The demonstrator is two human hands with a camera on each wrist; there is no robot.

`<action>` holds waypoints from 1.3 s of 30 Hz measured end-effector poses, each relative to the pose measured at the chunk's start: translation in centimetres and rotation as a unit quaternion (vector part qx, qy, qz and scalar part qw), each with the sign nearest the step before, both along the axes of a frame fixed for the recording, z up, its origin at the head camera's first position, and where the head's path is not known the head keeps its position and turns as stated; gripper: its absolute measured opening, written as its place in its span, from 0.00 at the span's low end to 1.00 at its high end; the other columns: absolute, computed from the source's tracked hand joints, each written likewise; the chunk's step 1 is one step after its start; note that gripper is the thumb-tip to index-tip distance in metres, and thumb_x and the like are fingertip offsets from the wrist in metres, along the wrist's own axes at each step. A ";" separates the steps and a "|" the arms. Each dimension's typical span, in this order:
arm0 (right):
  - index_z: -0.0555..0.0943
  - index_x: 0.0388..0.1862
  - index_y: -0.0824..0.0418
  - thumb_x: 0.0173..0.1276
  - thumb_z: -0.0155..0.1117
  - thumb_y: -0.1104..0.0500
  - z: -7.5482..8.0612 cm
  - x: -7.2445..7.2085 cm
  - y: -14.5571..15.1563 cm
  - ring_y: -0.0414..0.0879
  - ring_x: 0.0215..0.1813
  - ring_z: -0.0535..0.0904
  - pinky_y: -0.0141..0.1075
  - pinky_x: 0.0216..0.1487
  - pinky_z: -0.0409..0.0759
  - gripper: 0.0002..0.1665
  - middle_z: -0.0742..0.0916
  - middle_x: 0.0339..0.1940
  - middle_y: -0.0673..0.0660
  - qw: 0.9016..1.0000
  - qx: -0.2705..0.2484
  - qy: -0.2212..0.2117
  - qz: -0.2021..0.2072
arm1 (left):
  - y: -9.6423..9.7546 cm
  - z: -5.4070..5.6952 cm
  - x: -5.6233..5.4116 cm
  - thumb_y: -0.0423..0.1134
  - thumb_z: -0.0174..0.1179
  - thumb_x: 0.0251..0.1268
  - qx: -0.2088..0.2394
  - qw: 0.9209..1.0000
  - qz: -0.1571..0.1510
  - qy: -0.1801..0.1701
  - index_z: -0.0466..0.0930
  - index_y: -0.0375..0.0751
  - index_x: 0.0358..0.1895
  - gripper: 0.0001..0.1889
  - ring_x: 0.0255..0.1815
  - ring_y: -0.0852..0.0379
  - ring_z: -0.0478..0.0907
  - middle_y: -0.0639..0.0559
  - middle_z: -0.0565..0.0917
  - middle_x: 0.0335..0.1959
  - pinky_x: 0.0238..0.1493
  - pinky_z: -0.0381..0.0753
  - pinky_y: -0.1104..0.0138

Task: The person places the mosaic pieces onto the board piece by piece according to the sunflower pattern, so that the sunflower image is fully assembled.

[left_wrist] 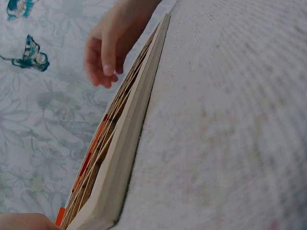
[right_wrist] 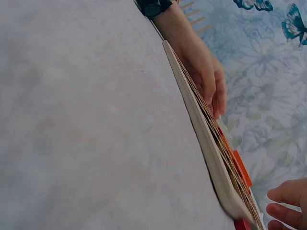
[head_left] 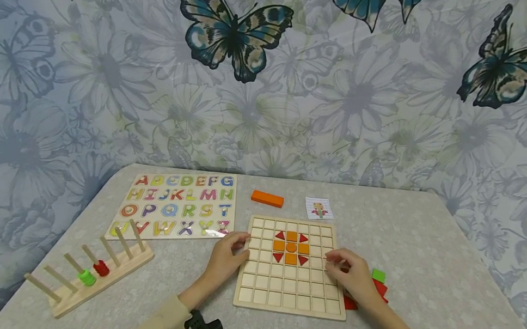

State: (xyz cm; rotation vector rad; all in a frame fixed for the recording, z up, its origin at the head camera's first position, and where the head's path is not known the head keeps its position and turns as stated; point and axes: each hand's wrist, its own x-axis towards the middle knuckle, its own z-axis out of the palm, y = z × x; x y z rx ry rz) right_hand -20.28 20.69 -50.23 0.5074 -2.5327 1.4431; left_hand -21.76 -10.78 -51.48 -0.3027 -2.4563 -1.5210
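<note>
A pale wooden grid board (head_left: 291, 287) lies on the table between the two hands. Near its middle, orange square tiles (head_left: 291, 236) surround an orange round tile (head_left: 291, 248), with red triangle tiles (head_left: 303, 238) at the corners. My left hand (head_left: 227, 256) is at the board's left edge, thumb and fingertips beside the rim. Over the right edge hovers my right hand (head_left: 350, 271), fingers loosely bent; in the left wrist view that hand (left_wrist: 106, 52) shows nothing between its fingers. Beneath the right forearm, red tiles (head_left: 380, 288) and a green tile (head_left: 379, 275) lie partly hidden.
An alphabet board (head_left: 175, 197) lies at the back left. In front of it stands a wooden peg rack (head_left: 106, 277) with green beads (head_left: 86, 277) and red beads (head_left: 101, 268). Behind the grid board are an orange block (head_left: 267, 198) and a picture card (head_left: 319, 209).
</note>
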 end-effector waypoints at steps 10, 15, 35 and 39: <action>0.82 0.43 0.62 0.55 0.70 0.66 -0.1 2.3 4.4 0.32 0.38 0.78 0.26 0.38 0.78 0.15 0.87 0.39 0.55 0.997 0.065 -0.011 -0.030 | -0.1 0.0 0.0 0.25 0.62 0.51 0.003 1.000 0.002 0.000 0.80 0.32 0.50 0.19 0.45 0.51 0.80 0.43 0.83 0.46 0.50 0.82 0.68; 0.81 0.45 0.60 0.54 0.72 0.64 -0.2 2.7 4.8 0.34 0.42 0.80 0.26 0.46 0.79 0.18 0.87 0.41 0.52 0.996 0.080 -0.029 -0.008 | -0.2 0.0 0.1 0.25 0.62 0.51 0.010 1.000 0.007 -0.005 0.80 0.32 0.50 0.19 0.46 0.50 0.80 0.43 0.83 0.47 0.50 0.82 0.68; 0.81 0.47 0.60 0.53 0.74 0.61 -0.8 2.8 5.7 0.34 0.42 0.79 0.26 0.42 0.80 0.21 0.87 0.42 0.55 0.998 0.057 0.016 0.010 | 0.1 -0.5 -0.1 0.25 0.62 0.51 0.010 1.000 -0.002 0.010 0.80 0.33 0.49 0.18 0.45 0.51 0.79 0.44 0.83 0.46 0.49 0.81 0.69; 0.81 0.47 0.60 0.53 0.73 0.61 -0.7 2.5 5.3 0.33 0.42 0.80 0.26 0.44 0.80 0.21 0.87 0.43 0.56 0.998 0.059 0.016 0.013 | 0.1 -0.7 -0.1 0.25 0.62 0.51 0.009 1.000 0.001 0.010 0.80 0.33 0.49 0.18 0.45 0.51 0.79 0.44 0.83 0.46 0.49 0.81 0.68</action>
